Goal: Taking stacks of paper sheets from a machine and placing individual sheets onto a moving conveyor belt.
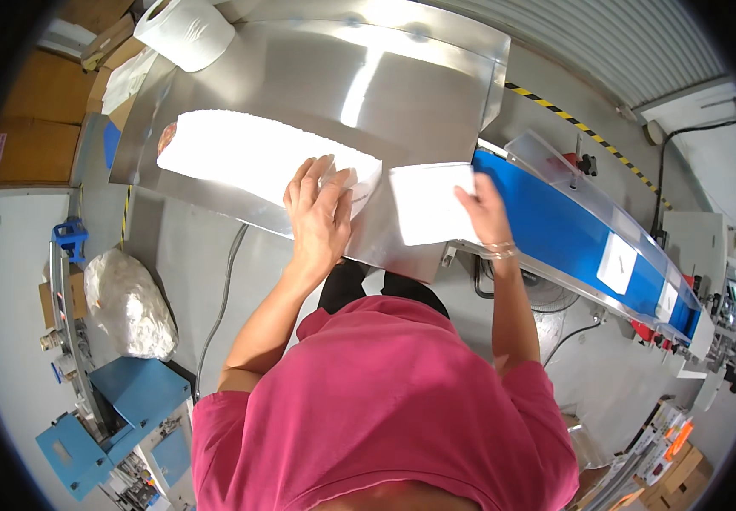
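Note:
A long row of white flat packets or sheets (240,153), leaning closely one on another, lies across the steel table (300,68). On the right end of that row rests my left hand (320,209), its fingers spread and a little bent over the last pieces. My right hand (489,217) pinches the right edge of a single white, nearly square flat packet (427,204), thumb on top. This packet is over the table's right edge, beside the start of the blue conveyor belt (538,213). What it is made of cannot be made out.
Two white packets, one nearer (616,262) and one farther (667,300), lie on the belt. A clear guard (572,175) runs along its far side. A big white roll (185,34) stands at the table's back left. A filled clear bag (129,305) is on the floor.

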{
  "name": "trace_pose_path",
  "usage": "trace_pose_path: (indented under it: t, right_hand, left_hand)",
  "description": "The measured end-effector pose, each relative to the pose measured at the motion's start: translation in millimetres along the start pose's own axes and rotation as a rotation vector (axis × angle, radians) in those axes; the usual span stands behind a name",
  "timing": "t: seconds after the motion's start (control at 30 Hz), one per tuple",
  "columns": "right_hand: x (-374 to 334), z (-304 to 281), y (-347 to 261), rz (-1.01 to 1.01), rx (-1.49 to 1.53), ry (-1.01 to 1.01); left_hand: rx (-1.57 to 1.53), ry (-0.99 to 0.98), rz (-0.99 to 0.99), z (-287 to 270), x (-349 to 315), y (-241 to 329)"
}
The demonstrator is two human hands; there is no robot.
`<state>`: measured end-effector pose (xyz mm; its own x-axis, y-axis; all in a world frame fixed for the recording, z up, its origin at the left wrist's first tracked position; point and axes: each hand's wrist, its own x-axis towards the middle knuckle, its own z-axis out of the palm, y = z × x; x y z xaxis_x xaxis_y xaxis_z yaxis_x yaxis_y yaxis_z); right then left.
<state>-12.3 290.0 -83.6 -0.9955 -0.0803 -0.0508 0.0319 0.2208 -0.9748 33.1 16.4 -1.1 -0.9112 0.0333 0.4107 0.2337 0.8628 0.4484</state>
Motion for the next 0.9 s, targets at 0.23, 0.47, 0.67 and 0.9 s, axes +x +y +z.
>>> trace_pose_path:
  t: [0.23, 0.47, 0.67, 0.9]
  right_hand:
    - [-31, -109, 42, 0.072, -1.165, 0.691]
    - [6, -6, -55, -0.275, -0.407, 0.079]
    - [35, 51, -83, -0.208, -0.147, -0.396]
    - [44, 55, -62, -0.439, -0.192, -0.593]
  left_hand:
    - [0.000, 0.033, 0.005, 0, 3, 4]
    - [0.026, 0.051, 0.044, 1, 1, 3]
    - [-0.016, 0.014, 0.084, -3, 5, 8]
    - [-0.026, -0.021, 0.031, -10, 9, 10]
